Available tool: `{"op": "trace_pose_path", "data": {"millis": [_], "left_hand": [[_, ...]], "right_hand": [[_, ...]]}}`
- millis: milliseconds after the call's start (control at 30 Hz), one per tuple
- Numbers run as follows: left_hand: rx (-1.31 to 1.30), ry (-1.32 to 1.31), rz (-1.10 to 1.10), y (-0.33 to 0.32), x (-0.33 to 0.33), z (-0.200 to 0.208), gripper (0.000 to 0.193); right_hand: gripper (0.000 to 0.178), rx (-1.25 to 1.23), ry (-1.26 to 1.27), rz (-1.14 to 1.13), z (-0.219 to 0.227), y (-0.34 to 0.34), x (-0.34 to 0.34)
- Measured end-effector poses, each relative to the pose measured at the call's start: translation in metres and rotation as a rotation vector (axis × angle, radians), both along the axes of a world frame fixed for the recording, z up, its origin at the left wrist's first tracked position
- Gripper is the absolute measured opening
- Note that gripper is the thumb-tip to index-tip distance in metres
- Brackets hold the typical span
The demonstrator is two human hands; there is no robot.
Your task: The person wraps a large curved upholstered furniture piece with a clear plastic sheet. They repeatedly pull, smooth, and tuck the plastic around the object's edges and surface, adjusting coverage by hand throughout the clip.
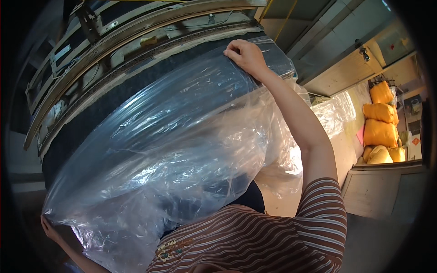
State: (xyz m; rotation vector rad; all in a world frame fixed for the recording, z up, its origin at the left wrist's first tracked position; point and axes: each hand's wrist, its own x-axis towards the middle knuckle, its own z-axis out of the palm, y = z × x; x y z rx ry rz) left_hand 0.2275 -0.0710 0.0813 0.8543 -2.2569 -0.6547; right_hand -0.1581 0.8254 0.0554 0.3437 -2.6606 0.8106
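Note:
A wide sheet of clear plastic film (182, 150) stretches between my two hands, wrinkled and shiny, draping down over my front. My right hand (246, 57) is closed on its upper edge at the far right, above a dark work surface (63, 150). At the lower left my left hand (49, 227) pinches a gathered corner of the film; part of that hand is cut off by the dark rim of the picture. Between the hands the film's far edge runs in a long curve over the dark surface.
Along the far side of the surface runs a long machine frame (136, 34) with metal bars and wires. More clear film (334, 113) lies in a heap to the right. Beyond it, orange sacks (380, 132) are stacked near a doorway. A wooden cabinet door (346, 73) stands at the upper right.

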Motion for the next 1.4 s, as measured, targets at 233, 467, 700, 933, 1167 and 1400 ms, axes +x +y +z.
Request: {"op": "trace_pose_path", "data": {"millis": [233, 467, 700, 933, 1167, 1400], "left_hand": [[0.400, 0.019, -0.033, 0.060, 0.070, 0.002, 0.040], [0.708, -0.004, -0.047, 0.037, 0.167, -0.066, 0.035], [0.718, 0.089, -0.033, 0.070, 0.146, -0.071, 0.037], [0.639, 0.104, -0.005, 0.060, 0.139, -0.070, 0.040], [0.800, 0.080, -0.060, 0.063, 0.180, -0.075, 0.043], [0.871, -0.072, 0.009, 0.091, 0.219, -0.109, 0.043]], "right_hand": [[0.025, -0.004, 0.040, -0.095, -0.001, -0.003, -0.008], [0.024, -0.051, -0.135, 0.047, 0.005, -0.013, 0.015], [0.021, -0.043, -0.108, 0.150, 0.015, 0.003, 0.033], [0.020, -0.051, -0.043, 0.044, 0.000, 0.002, 0.041], [0.022, -0.063, -0.220, 0.090, 0.001, 0.012, 0.030], [0.021, -0.087, -0.329, 0.242, 0.011, 0.015, 0.031]]}}
